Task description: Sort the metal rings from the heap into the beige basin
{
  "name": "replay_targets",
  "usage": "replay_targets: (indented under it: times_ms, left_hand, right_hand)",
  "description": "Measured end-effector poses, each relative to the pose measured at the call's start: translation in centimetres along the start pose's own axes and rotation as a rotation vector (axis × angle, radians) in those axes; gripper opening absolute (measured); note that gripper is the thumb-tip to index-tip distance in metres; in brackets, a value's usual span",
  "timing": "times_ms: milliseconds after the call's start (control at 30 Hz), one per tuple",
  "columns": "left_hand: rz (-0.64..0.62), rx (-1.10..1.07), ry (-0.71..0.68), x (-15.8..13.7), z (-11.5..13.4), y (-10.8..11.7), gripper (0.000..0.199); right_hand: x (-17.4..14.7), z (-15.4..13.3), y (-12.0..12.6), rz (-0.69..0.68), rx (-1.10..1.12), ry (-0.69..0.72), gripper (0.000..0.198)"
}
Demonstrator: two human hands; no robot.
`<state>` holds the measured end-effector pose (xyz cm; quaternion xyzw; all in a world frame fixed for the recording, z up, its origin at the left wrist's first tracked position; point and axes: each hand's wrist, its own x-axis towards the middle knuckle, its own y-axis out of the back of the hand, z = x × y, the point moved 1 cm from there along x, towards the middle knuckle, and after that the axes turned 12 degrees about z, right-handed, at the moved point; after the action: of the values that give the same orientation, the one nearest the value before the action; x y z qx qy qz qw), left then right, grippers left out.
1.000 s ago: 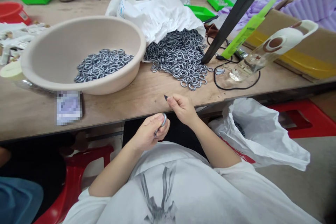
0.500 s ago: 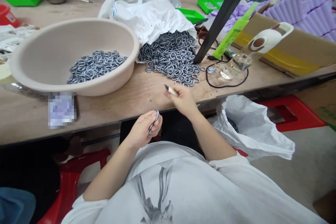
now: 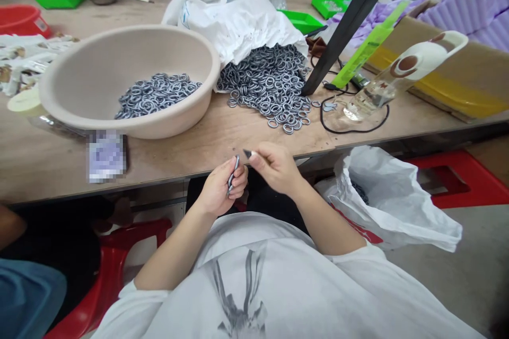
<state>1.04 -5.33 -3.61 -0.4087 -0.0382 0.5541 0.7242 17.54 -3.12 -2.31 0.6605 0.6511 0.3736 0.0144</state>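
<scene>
My left hand (image 3: 225, 185) is closed around a grey ring (image 3: 234, 176), held on edge just in front of the table's near edge. My right hand (image 3: 278, 168) grips a short knife (image 3: 247, 153) whose dark pointed tip sticks out past the thumb towards the ring, a small gap apart from it. Its handle is hidden in my fingers. Beyond my hands, a heap of similar grey rings (image 3: 274, 87) spills from a white sack (image 3: 238, 26). More rings (image 3: 159, 94) lie in a large beige basin (image 3: 131, 130) on the left.
A slanted dark post (image 3: 338, 26) stands right of the heap. Beside it are a clear bottle (image 3: 374, 96), a black cable (image 3: 358, 131) and a cardboard box (image 3: 449, 79). An open white bag (image 3: 401, 190) stands low on the right. Another person's blue-clothed part (image 3: 32, 296) shows lower left.
My right hand has come down and left, bringing the knife's tip nearer the ring. My left hand still holds the ring, now turned more upright. The view has shifted slightly left.
</scene>
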Motion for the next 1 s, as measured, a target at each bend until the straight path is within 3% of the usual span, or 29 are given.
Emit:
replay_targets:
  times_ms: [100, 267, 400, 500, 633, 733, 833, 900, 1000]
  left_hand:
    - [0.040, -0.014, 0.002, 0.1, -0.2, 0.1, 0.045]
    - [0.035, -0.008, -0.006, 0.1, -0.3, 0.3, 0.043]
    - [-0.063, 0.058, -0.004, -0.4, -0.4, 0.1, 0.045]
    - [-0.089, 0.096, -0.027, -0.6, -0.6, -0.2, 0.046]
    - [-0.010, 0.085, -0.037, -0.3, -0.9, -0.2, 0.045]
    - [0.005, 0.092, -0.009, -0.2, -0.8, -0.1, 0.043]
    - [0.042, 0.087, -0.007, -0.3, -0.5, 0.0, 0.031]
    - [0.071, 0.064, -0.001, -0.3, -0.2, 0.1, 0.021]
    - [0.126, 0.008, -0.003, -0.1, 0.1, 0.3, 0.019]
  right_hand:
    - [-1.2, -1.7, -0.5, -0.067, 0.003, 0.064, 0.050]
    - [-1.2, -1.3, -0.8, -0.088, -0.033, 0.062, 0.048]
    - [-0.7, 0.0, -0.9, -0.048, -0.007, -0.050, 0.050]
    - [-0.8, 0.1, -1.1, -0.012, 0.137, -0.159, 0.046]
    - [-0.9, -0.3, -1.4, -0.078, 0.349, -0.190, 0.040]
    - [0.7, 1.2, -1.0, -0.094, 0.118, -0.234, 0.037]
    - [3.3, 3.7, 0.3, 0.084, -0.458, -0.244, 0.023]
    - [4.6, 5.1, 1.1, 0.077, -0.727, -0.302, 0.024]
    - [5.3, 5.9, 1.7, 0.067, -0.810, -0.336, 0.024]
